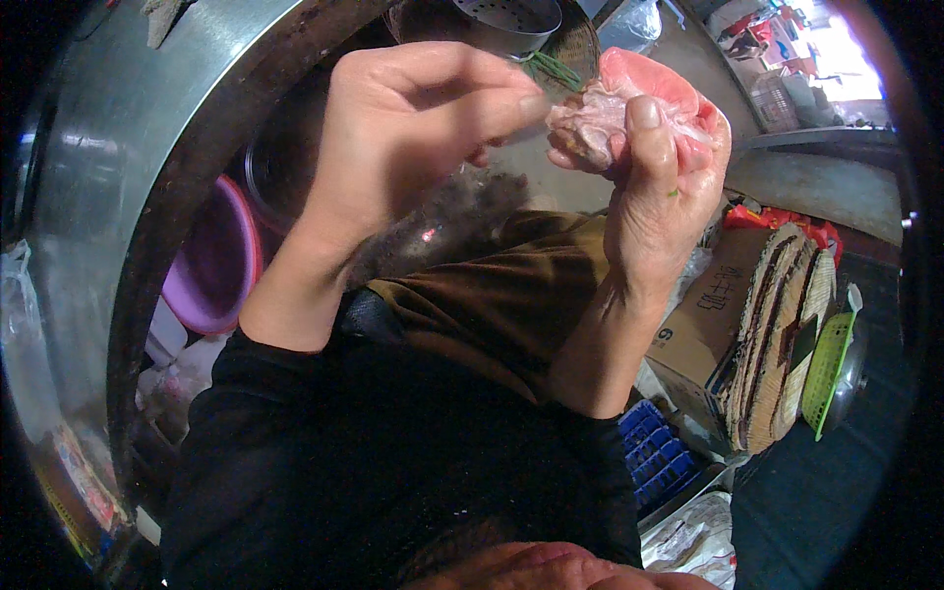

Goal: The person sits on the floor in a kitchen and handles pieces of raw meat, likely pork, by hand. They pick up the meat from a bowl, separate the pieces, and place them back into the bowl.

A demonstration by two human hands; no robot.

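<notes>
A piece of raw pink meat [645,81] with whitish membrane and a ragged, brownish edge is gripped in my right hand [656,177]. My right thumb presses down on its surface, and a small green scrap sticks to the hand below. Close to the ragged edge, on its left, is my left hand [413,125], with thumb and fingers pinched together. The left fingertips are slightly blurred, so whether they touch the meat or hold a shred of it is unclear. Both hands are raised in front of my body.
A metal counter [169,110] curves along the left, with a purple basin [214,258] below it. Ahead are a perforated metal pot [509,26] and a woven basket [586,48]. At right stand a cardboard box [700,302], a green plastic strainer [830,376] and a blue crate [656,453].
</notes>
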